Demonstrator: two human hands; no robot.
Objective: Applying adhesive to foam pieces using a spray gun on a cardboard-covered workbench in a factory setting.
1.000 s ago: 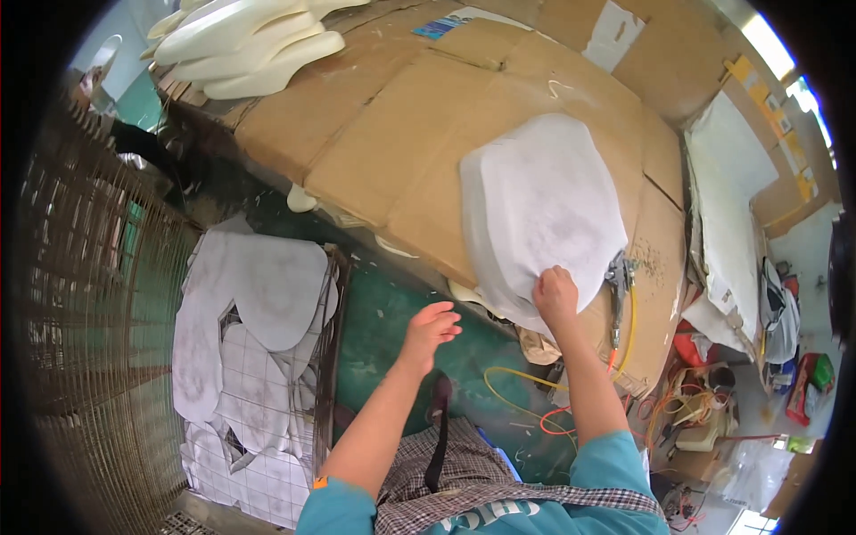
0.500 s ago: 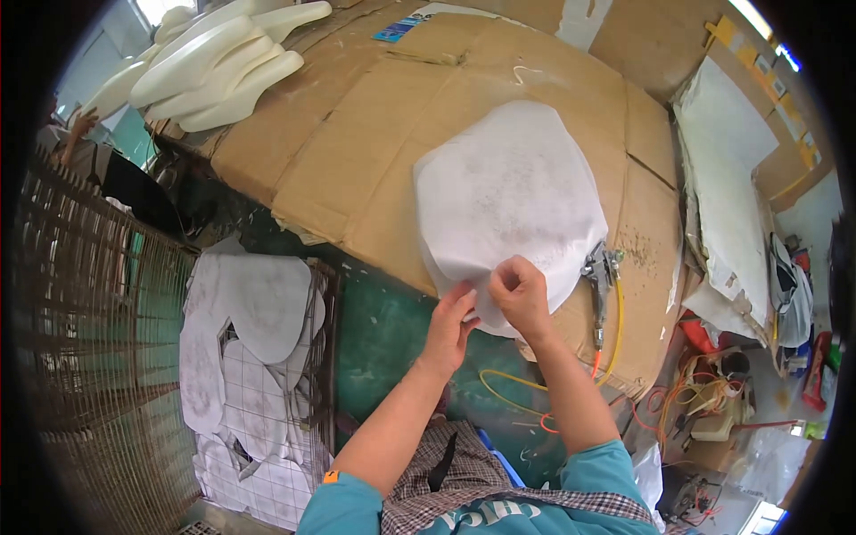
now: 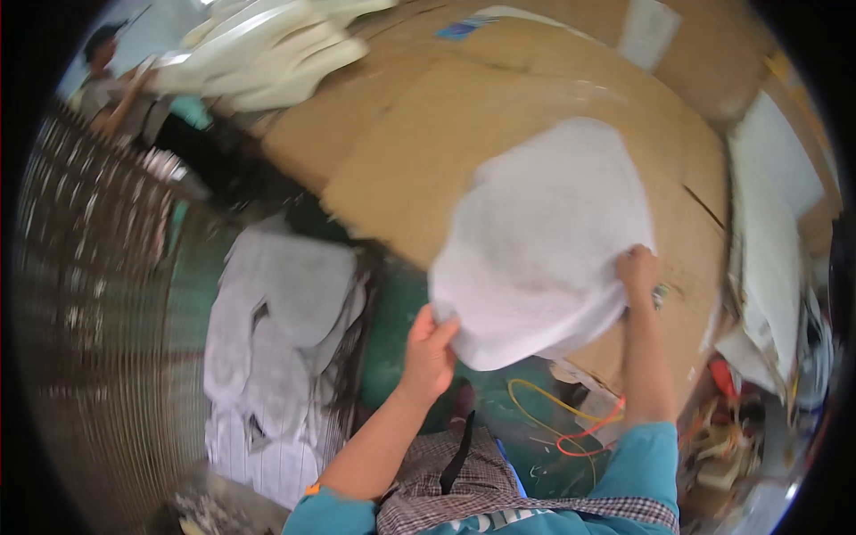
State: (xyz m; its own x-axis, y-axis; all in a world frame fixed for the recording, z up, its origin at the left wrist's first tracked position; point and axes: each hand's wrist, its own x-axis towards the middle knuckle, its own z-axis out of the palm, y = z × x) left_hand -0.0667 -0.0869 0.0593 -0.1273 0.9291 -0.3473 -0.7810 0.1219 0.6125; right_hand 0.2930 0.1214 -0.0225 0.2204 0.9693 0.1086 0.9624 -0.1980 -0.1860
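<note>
A large white sheet [image 3: 553, 232] with faint grey smudges, like fabric or thin foam, is lifted at its near part over the edge of a cardboard-covered table [image 3: 401, 152]. My left hand [image 3: 431, 353] pinches its near left corner, thumb on top. At the sheet's right edge, my right hand [image 3: 637, 275] is closed on the rim. Only a small metal bit of the spray gun [image 3: 660, 295] shows beside my right hand; the rest is hidden behind the hand and forearm.
Similar white sheets [image 3: 276, 330] lie on a wire rack at the left, beside tall stacked racks [image 3: 98, 312]. Cream moulded foam pieces [image 3: 276, 62] sit at the table's far left, near another person [image 3: 116, 98]. A yellow hose [image 3: 535, 401] hangs below the table; tools and clutter [image 3: 722, 428] are at right.
My hands have moved apart, from close together at the sheet's near edge to its left corner and right side. The near part of the sheet is now raised. The view has shifted left.
</note>
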